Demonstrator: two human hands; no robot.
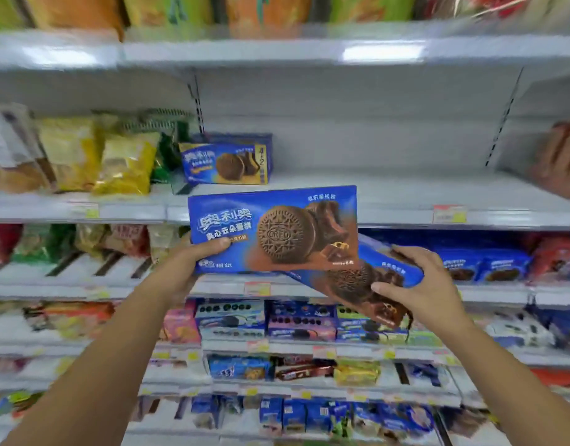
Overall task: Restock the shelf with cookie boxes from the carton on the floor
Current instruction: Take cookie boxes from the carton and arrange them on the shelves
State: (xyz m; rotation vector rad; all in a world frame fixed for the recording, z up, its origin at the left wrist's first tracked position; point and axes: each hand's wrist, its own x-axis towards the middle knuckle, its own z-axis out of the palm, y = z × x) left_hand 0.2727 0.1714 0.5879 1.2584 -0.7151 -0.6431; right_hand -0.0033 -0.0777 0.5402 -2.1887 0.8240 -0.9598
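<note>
My left hand [193, 262] grips the lower left corner of a blue cookie box [274, 228], held upright and facing me in front of the shelf. My right hand [419, 284] holds a second blue cookie box [367, 281], tilted down to the right and partly behind the first. One more blue cookie box [225, 162] stands on the white shelf [390, 188] at its left side. The carton on the floor is out of view.
Yellow snack bags [122, 162] fill the shelf section to the left. A brown pack [563, 159] sits at the far right of the shelf. Lower shelves hold many blue cookie packs [489, 265]. Snack bags [264, 14] line the top shelf.
</note>
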